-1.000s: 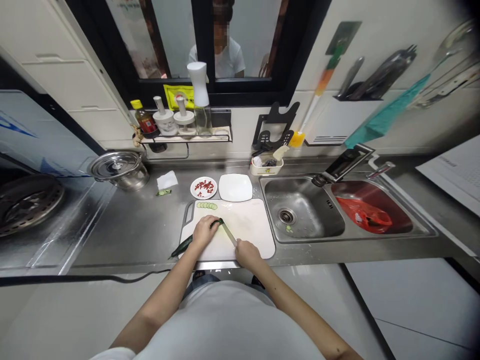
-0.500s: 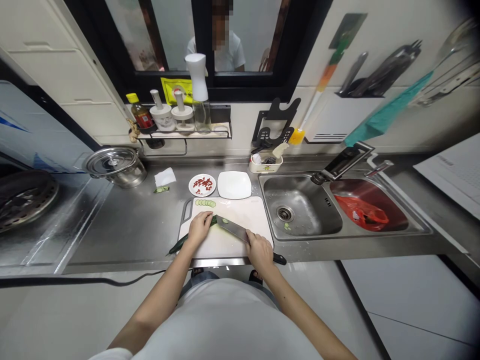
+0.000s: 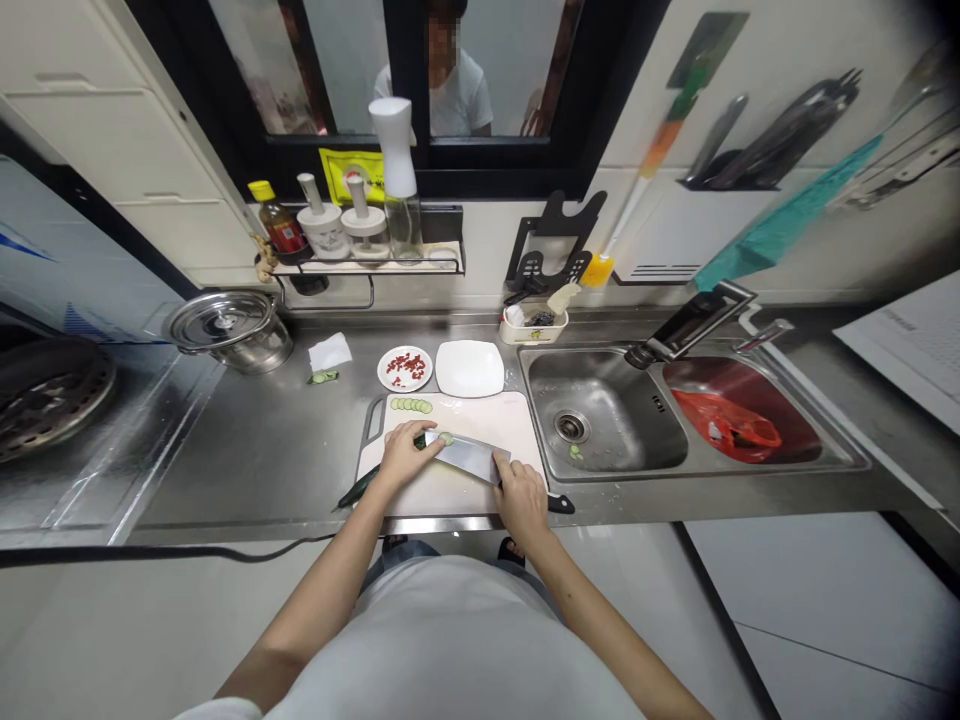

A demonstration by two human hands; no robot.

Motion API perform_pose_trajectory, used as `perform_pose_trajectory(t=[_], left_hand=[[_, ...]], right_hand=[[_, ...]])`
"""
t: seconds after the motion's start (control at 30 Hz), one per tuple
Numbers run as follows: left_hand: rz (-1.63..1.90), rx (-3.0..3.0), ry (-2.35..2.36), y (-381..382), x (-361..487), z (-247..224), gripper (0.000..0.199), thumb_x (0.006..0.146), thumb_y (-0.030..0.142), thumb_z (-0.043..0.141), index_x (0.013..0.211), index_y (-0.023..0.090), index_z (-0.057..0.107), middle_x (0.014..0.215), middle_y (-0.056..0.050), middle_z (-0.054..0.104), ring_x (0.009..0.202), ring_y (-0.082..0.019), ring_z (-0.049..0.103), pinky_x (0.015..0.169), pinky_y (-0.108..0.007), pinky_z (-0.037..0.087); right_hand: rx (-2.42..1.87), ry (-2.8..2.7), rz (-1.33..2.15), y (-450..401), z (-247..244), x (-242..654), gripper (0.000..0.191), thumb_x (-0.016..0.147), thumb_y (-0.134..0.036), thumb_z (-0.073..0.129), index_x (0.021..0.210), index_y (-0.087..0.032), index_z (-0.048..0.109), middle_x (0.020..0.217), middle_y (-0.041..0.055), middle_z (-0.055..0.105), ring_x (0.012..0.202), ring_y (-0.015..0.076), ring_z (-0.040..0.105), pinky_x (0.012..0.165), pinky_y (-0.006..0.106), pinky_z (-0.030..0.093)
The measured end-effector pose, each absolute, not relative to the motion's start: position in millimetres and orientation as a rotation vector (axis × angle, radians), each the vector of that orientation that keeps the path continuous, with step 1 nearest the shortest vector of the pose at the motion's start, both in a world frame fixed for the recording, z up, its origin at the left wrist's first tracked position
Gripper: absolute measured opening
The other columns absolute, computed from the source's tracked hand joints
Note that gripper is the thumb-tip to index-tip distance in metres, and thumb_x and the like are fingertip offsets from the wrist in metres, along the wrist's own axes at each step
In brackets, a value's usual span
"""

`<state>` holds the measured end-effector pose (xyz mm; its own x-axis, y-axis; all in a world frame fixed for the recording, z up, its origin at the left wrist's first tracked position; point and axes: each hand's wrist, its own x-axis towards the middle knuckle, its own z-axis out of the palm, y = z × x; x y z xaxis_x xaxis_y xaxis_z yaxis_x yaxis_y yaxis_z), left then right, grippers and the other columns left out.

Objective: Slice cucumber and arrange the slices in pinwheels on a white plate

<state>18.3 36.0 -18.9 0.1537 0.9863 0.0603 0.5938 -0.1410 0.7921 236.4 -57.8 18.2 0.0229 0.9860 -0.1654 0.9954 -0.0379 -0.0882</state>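
On the white cutting board point(image 3: 480, 495) lies a dark green cucumber point(image 3: 358, 487), partly covered by my left hand point(image 3: 405, 455). The thumb and fingers of that hand reach to the blade's far end, where a pale slice point(image 3: 445, 438) sits on the metal. My right hand point(image 3: 521, 492) is closed on the handle of a wide knife point(image 3: 472, 458), its blade turned flat over the board. A row of cucumber slices point(image 3: 411, 405) lies at the board's upper left. Under my right hand, a second knife's black handle point(image 3: 561, 503) sticks out.
Behind the board are a plate of red pieces point(image 3: 406, 386) and a white plate point(image 3: 469, 369). A sink point(image 3: 607, 465) is on the right, a lidded pot point(image 3: 259, 352) on the left. Paper point(image 3: 330, 352) lies on the counter. A person point(image 3: 459, 95) shows in the window.
The blade has tilted flatter, showing its broad face. My left thumb has moved right, onto the slice at the blade's end.
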Motion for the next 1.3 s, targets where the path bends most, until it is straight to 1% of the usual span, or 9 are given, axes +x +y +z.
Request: perform_pose_trajectory(t=[0.13,0.3,0.43,0.57,0.73,0.87,1.0,1.17,1.3], left_hand=[[0.783,1.756,1.449,43,18,-7,0.018,0.077,0.032,0.066,0.090,0.021,0.070,0.100,-0.004,0.071,0.097,-0.020,0.063,0.092,-0.033,0.047],[0.822,1.583,1.430,50,18,-4,0.016,0.075,0.031,0.063,0.082,0.018,0.070,0.094,-0.004,0.072,0.093,-0.019,0.064,0.087,-0.030,0.049],[0.851,1.490,1.448,56,20,-10,0.020,0.076,0.034,0.063,0.083,0.017,0.070,0.087,-0.004,0.073,0.084,-0.017,0.065,0.080,-0.027,0.050],[0.858,1.392,1.570,68,20,-25,0.019,0.076,0.032,0.064,0.084,0.015,0.071,0.079,-0.005,0.073,0.074,-0.016,0.066,0.073,-0.026,0.051],[0.762,1.423,1.779,87,21,-44,0.013,0.072,0.028,0.071,0.079,0.017,0.071,0.071,-0.004,0.072,0.072,-0.017,0.066,0.071,-0.027,0.050],[0.633,1.473,1.878,100,25,-48,0.009,0.071,0.023,0.070,0.078,0.018,0.072,0.076,-0.004,0.073,0.072,-0.017,0.066,0.071,-0.027,0.048],[0.572,1.528,1.899,108,29,-49,0.010,0.073,0.021,0.068,0.082,0.018,0.071,0.080,-0.004,0.073,0.075,-0.017,0.065,0.072,-0.026,0.046],[0.539,1.640,1.928,115,32,-52,0.014,0.075,0.019,0.064,0.089,0.018,0.067,0.079,-0.004,0.071,0.076,-0.018,0.064,0.072,-0.027,0.044],[0.483,1.712,1.960,118,35,-53,0.013,0.075,0.017,0.061,0.088,0.018,0.065,0.078,-0.005,0.070,0.078,-0.020,0.064,0.072,-0.028,0.043]], right_hand=[[2.190,2.196,-0.218,-56,17,236,0.055,0.085,-0.015,0.052,0.139,-0.017,0.046,0.099,0.0104,0.060,0.093,0.0235,0.051,0.080,0.033,0.033],[2.176,2.233,-0.193,-54,15,236,0.056,0.084,-0.014,0.051,0.139,-0.017,0.046,0.097,0.0099,0.060,0.091,0.0231,0.049,0.080,0.033,0.032],[2.170,2.234,-0.201,-54,11,238,0.054,0.084,-0.015,0.052,0.138,-0.018,0.048,0.097,0.0093,0.061,0.091,0.0224,0.050,0.080,0.033,0.031],[2.177,2.229,-0.220,-57,6,244,0.053,0.085,-0.016,0.052,0.138,-0.017,0.049,0.097,0.0090,0.061,0.091,0.0222,0.050,0.080,0.032,0.031],[2.209,2.205,-0.222,-59,0,253,0.050,0.086,-0.017,0.052,0.136,-0.018,0.049,0.097,0.0083,0.061,0.092,0.0219,0.051,0.080,0.032,0.031],[2.224,2.179,-0.238,-60,-1,256,0.048,0.087,-0.019,0.052,0.135,-0.019,0.051,0.099,0.0084,0.062,0.094,0.0219,0.051,0.082,0.031,0.031],[2.231,2.159,-0.265,-59,-1,257,0.047,0.088,-0.019,0.052,0.135,-0.019,0.051,0.098,0.0078,0.063,0.094,0.0216,0.052,0.082,0.031,0.030],[2.244,2.137,-0.291,-58,1,257,0.047,0.088,-0.019,0.052,0.135,-0.020,0.051,0.098,0.0072,0.063,0.094,0.0211,0.053,0.082,0.030,0.030],[2.244,2.132,-0.302,-57,3,257,0.046,0.089,-0.019,0.052,0.135,-0.020,0.051,0.099,0.0074,0.064,0.094,0.0211,0.053,0.082,0.030,0.030]])
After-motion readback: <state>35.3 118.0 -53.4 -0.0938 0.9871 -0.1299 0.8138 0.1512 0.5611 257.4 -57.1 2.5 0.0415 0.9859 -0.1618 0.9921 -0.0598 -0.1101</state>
